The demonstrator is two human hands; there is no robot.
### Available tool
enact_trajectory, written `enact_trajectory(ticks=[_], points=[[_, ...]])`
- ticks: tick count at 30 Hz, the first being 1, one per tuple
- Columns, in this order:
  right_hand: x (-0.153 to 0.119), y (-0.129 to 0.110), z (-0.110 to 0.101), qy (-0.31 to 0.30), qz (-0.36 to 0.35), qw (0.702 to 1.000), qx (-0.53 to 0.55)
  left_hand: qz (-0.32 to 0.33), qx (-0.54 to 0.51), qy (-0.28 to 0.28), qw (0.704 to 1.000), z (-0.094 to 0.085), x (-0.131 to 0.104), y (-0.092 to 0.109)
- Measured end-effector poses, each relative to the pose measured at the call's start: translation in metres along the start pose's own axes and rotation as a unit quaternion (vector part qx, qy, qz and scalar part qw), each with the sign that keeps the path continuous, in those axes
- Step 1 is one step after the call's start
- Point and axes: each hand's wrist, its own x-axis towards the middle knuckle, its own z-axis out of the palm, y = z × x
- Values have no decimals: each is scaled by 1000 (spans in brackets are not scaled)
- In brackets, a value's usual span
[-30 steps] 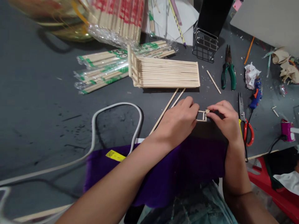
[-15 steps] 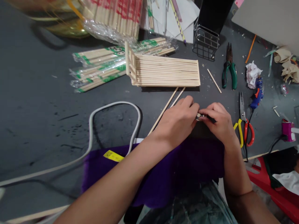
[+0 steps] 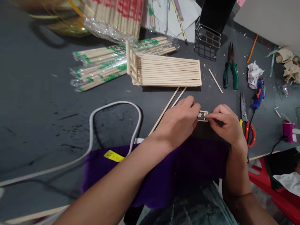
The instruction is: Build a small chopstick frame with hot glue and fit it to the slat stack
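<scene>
We held the small stick frame (image 3: 203, 111) between our hands: our left hand (image 3: 179, 120) clamped one end; our right hand (image 3: 226, 123) reached the other, its pinch impossible for us to tell. Beyond the left hand lay our slatted stick model (image 3: 168, 71); right of the right hand, scissors (image 3: 243, 109).

Red chair (image 3: 280, 197) parked at the near right!
White cable (image 3: 91, 132) looping across the left of the desk (image 3: 35, 93); far side, a wire rack (image 3: 207, 37) beside papers (image 3: 191, 18), with a spotted pencil (image 3: 180, 23) lying across them.
</scene>
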Motion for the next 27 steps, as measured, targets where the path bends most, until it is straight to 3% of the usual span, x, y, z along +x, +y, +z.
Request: enact_trajectory(ticks=[27], points=[[0,0,4,8,-3,1000,24,-26,7,-45,999,-2,4,-1]])
